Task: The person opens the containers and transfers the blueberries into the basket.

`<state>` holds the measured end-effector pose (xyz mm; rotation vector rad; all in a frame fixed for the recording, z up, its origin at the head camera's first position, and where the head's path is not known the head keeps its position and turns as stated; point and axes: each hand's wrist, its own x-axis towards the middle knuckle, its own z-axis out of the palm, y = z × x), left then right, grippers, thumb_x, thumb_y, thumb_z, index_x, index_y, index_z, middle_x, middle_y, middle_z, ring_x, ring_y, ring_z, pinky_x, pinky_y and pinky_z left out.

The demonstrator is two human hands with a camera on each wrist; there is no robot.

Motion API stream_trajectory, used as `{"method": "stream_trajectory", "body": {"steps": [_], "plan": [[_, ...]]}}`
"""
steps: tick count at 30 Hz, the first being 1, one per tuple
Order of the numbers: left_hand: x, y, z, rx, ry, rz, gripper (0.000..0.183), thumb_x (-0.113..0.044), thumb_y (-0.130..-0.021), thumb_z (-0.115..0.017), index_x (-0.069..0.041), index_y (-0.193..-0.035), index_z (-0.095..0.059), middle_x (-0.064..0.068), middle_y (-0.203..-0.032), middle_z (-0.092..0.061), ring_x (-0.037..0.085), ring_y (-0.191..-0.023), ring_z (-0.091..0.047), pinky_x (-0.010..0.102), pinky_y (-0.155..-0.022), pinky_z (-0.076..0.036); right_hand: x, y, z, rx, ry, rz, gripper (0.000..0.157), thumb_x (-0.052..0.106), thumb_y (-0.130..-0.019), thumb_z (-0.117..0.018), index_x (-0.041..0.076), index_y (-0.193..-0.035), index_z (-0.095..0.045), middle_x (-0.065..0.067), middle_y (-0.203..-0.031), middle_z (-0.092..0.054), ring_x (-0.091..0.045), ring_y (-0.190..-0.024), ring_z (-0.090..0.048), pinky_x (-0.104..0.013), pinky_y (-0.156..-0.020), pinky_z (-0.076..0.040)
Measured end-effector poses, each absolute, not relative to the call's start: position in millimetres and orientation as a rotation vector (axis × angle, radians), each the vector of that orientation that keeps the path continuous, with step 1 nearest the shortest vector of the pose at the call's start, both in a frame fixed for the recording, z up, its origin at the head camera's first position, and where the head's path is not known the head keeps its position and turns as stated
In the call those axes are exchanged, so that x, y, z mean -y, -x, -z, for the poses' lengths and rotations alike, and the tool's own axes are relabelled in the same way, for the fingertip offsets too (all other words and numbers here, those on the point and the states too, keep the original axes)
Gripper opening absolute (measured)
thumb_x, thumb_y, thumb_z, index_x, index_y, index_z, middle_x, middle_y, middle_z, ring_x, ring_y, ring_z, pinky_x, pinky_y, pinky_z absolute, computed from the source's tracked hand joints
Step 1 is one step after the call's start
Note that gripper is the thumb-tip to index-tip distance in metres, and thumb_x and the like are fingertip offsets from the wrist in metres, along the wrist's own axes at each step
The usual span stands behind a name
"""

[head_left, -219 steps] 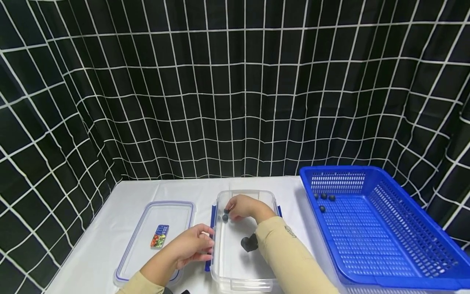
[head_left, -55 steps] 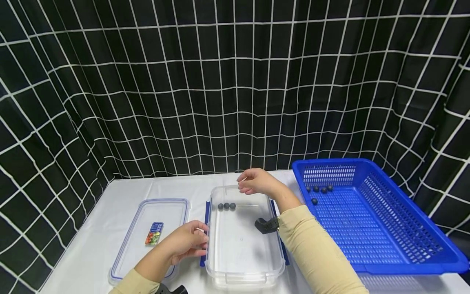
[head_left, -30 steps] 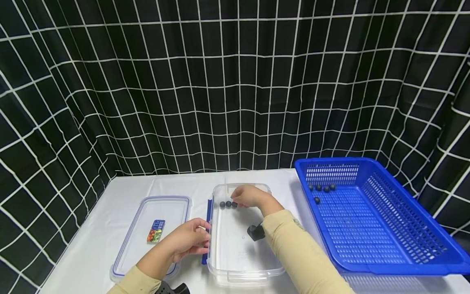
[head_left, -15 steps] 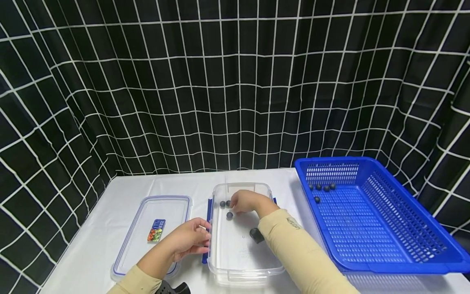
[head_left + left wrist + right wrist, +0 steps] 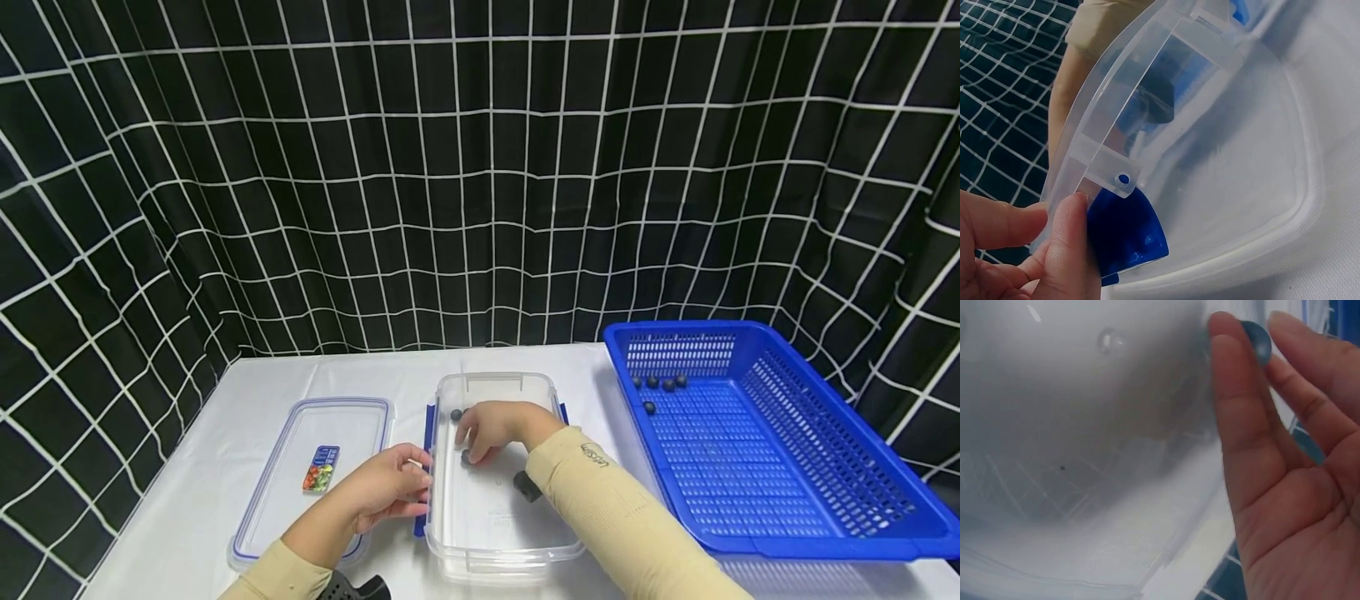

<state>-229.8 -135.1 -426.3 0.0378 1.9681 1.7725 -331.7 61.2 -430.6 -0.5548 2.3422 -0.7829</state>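
My left hand (image 5: 392, 487) rests its fingers against the outer left side of the clear plastic box (image 5: 495, 552). In the left wrist view its fingertips lie by the rim, beside a blue clip (image 5: 1125, 231). My right hand (image 5: 497, 429) reaches down inside the box, fingers bent round a small dark blue-grey ball (image 5: 466, 457). That ball (image 5: 1259, 342) appears glossy between fingertips and thumb in the right wrist view, partly covered by fingers. Another dark ball (image 5: 457, 415) lies near the back left corner; the right hand covers most of a neighbouring one.
A clear lid (image 5: 273, 500) with a blue seal and a colourful label (image 5: 321, 469) lies left of the box. To the right stands a blue perforated basket (image 5: 765, 467) with several dark balls (image 5: 669, 384) at its back left. Black curtain with white grid (image 5: 480, 192) backs the white table.
My right hand has come down from above the box's far edge into it. One ball has shifted from the back row toward the near side under my right fingers. My left hand keeps its place.
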Motion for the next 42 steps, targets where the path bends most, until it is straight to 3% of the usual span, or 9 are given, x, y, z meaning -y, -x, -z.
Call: {"method": "stream_trajectory", "body": {"steps": [15,24,33,42], "plan": [[135.2,230.1,424.9,-1.964,-0.036,-1.783,0.030,-0.001,-0.086,-0.056,0.003,-0.114,-0.043,0.006,-0.081,-0.053,0.014,-0.071,-0.057,0.028,-0.068,-0.059,-60.1,339.0,426.9,-2.410,0.721,0.793,0.021,0.001,-0.071,-0.072,0.007,-0.091,-0.067,0.000,-0.088,-0.064,-0.012,-0.078,-0.057,-0.024,-0.072,-0.053],[135.8,230.5,425.7,-1.965,-0.045,-1.780,0.028,-0.001,-0.086,-0.056,0.002,-0.111,-0.044,0.007,-0.080,-0.054,0.015,-0.071,-0.057,0.028,-0.068,-0.059,-65.8,343.5,423.8,-2.346,0.713,1.039,0.016,-0.006,-0.073,-0.066,0.003,-0.084,-0.061,-0.003,-0.071,-0.052,-0.014,-0.065,-0.053,-0.025,-0.064,-0.055],[133.6,229.8,423.5,-1.967,-0.047,-1.776,0.026,0.000,-0.086,-0.056,0.001,-0.109,-0.044,0.006,-0.080,-0.053,0.014,-0.070,-0.057,0.028,-0.067,-0.059,-73.4,348.5,399.5,-2.262,0.685,1.288,0.017,-0.004,-0.077,-0.066,-0.001,-0.091,-0.058,-0.009,-0.080,-0.056,-0.018,-0.074,-0.063,-0.029,-0.071,-0.058],[134.0,230.3,424.6,-1.959,-0.059,-1.784,0.026,0.000,-0.085,-0.056,0.001,-0.108,-0.045,0.006,-0.079,-0.054,0.014,-0.069,-0.057,0.028,-0.068,-0.059,-106.4,349.8,362.7,-2.282,0.748,1.418,0.018,-0.002,-0.077,-0.067,-0.002,-0.093,-0.057,-0.012,-0.085,-0.060,-0.023,-0.077,-0.064,-0.033,-0.075,-0.058]]}}
